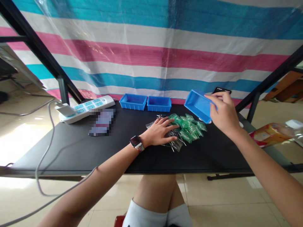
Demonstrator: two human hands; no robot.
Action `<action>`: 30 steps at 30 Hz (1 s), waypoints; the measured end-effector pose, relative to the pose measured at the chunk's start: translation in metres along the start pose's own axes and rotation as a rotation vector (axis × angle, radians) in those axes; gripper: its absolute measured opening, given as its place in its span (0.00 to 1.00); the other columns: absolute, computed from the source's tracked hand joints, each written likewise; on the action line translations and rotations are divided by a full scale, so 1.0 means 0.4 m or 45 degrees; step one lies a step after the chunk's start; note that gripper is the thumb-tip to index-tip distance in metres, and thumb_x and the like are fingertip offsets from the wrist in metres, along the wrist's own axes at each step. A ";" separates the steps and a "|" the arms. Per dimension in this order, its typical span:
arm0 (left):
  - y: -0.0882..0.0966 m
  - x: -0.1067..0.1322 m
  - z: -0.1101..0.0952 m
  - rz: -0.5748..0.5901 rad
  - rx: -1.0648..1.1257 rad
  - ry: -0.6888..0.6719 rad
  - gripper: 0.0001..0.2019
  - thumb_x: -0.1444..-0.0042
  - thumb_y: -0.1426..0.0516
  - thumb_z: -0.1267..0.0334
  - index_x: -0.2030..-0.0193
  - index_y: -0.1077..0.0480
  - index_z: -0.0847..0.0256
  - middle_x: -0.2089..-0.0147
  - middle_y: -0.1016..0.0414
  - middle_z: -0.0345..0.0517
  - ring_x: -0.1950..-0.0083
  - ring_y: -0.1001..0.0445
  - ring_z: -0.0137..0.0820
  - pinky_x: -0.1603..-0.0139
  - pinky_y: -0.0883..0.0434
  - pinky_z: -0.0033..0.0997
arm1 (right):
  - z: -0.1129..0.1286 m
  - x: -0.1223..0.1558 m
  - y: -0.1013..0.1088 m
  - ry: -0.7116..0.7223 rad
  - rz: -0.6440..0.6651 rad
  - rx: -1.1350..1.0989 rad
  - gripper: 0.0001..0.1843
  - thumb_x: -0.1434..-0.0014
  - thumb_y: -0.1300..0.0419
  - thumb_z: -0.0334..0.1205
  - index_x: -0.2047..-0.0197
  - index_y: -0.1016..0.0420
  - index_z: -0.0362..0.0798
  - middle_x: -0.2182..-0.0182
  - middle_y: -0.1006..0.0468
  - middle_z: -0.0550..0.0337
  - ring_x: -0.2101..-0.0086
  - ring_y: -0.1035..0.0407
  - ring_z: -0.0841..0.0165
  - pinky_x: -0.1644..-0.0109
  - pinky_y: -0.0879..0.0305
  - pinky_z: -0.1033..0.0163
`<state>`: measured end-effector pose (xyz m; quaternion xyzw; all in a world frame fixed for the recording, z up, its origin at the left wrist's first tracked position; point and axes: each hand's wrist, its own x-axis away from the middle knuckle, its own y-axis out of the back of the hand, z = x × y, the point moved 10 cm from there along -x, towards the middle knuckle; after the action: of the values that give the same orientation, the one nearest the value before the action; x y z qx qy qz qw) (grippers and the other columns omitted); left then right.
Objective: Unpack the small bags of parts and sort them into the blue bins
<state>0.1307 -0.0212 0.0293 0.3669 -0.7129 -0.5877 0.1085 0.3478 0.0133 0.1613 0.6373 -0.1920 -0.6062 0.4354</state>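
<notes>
My left hand (159,131), with a watch (136,142) on its wrist, lies with fingers spread on a pile of thin metal pins (174,145) and clear plastic packets. Against its fingertips and to the right is a heap of small green plastic packets (190,128). My right hand (223,113) grips the right edge of a blue plastic bin (198,105) between thumb and fingers. The bin is tilted, its inside facing me, and no contents show in it. Two more blue bins, a left one (133,102) and a right one (159,104), stand side by side at the table's back.
A white power strip (88,107) with a plugged-in charger (65,110) and grey cable lies at the left, near a pixelated phone-like object (103,122). A dark phone (221,90) sits behind my right hand. A drink bottle (274,134) is at the right. Striped sheeting (151,53) hangs behind.
</notes>
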 end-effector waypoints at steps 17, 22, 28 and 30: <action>-0.005 0.000 0.004 0.062 -0.035 0.020 0.33 0.27 0.48 0.34 0.22 0.33 0.45 0.17 0.39 0.50 0.18 0.42 0.57 0.20 0.44 0.65 | -0.105 -0.189 -0.409 -0.590 0.443 -0.135 0.24 0.44 0.37 0.26 0.44 0.14 0.38 0.43 0.16 0.32 0.43 0.22 0.45 0.37 0.28 0.47; 0.012 -0.001 0.009 -0.026 0.135 0.034 0.31 0.26 0.47 0.37 0.24 0.31 0.49 0.19 0.37 0.54 0.21 0.38 0.56 0.21 0.41 0.65 | -0.076 -0.190 -0.457 -0.445 0.413 -0.127 0.25 0.41 0.41 0.24 0.42 0.16 0.36 0.44 0.16 0.33 0.43 0.24 0.47 0.36 0.30 0.49; 0.127 0.024 0.109 -0.565 0.286 0.252 0.19 0.24 0.46 0.55 0.36 0.23 0.59 0.34 0.24 0.58 0.30 0.26 0.45 0.25 0.31 0.50 | -0.044 -0.137 -0.395 -0.267 0.085 -0.072 0.23 0.32 0.46 0.32 0.40 0.19 0.38 0.44 0.20 0.33 0.41 0.28 0.43 0.35 0.32 0.42; 0.168 0.047 0.165 -0.702 0.117 0.423 0.19 0.28 0.44 0.59 0.34 0.24 0.58 0.32 0.26 0.57 0.29 0.28 0.48 0.24 0.33 0.55 | -0.018 -0.107 -0.373 -0.155 0.012 -0.125 0.23 0.29 0.48 0.37 0.39 0.19 0.41 0.43 0.20 0.35 0.40 0.30 0.44 0.34 0.34 0.42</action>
<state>0.0521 0.0192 0.0668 0.6415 -0.5850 -0.4943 0.0436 0.3041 0.1306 0.0688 0.5761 -0.1911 -0.6506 0.4564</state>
